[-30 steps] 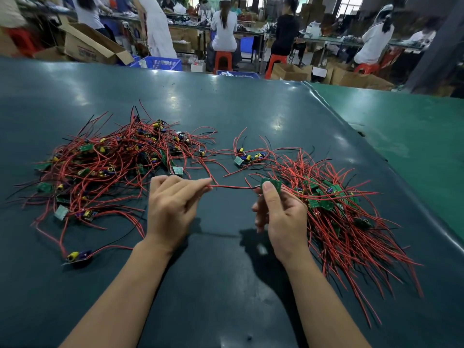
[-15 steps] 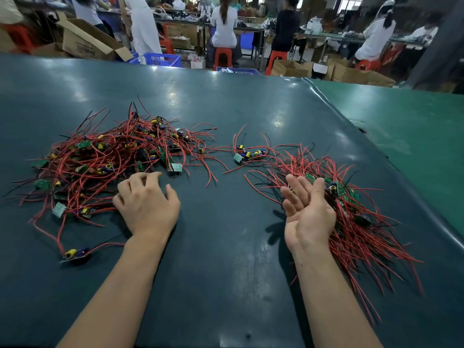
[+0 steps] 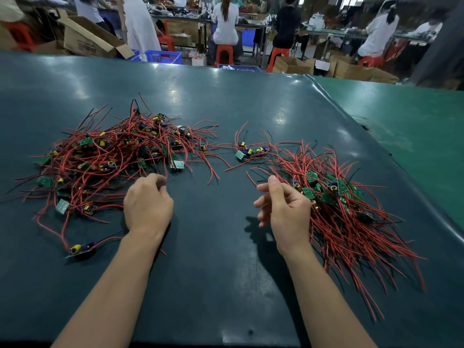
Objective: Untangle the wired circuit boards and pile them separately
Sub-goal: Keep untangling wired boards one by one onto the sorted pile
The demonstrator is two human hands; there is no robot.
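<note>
1. A dark teal surface (image 3: 226, 109) with glossy light patches; a lighter green surface (image 3: 414, 126) adjoins it on the right.
2. An open cardboard box (image 3: 88, 41) beyond the far edge, left.
3. A blue crate (image 3: 163, 57) beside it.
4. Red stools (image 3: 224, 54) with seated people at benches behind.
5. More cardboard boxes (image 3: 351, 70) on the floor, right.

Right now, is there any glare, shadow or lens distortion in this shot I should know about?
Head view: bright glare patches on the dark table; a shadow falls beneath the right hand; the table's far edge bows from wide-angle distortion; the left hand looks slightly soft, the background workers too.
</note>
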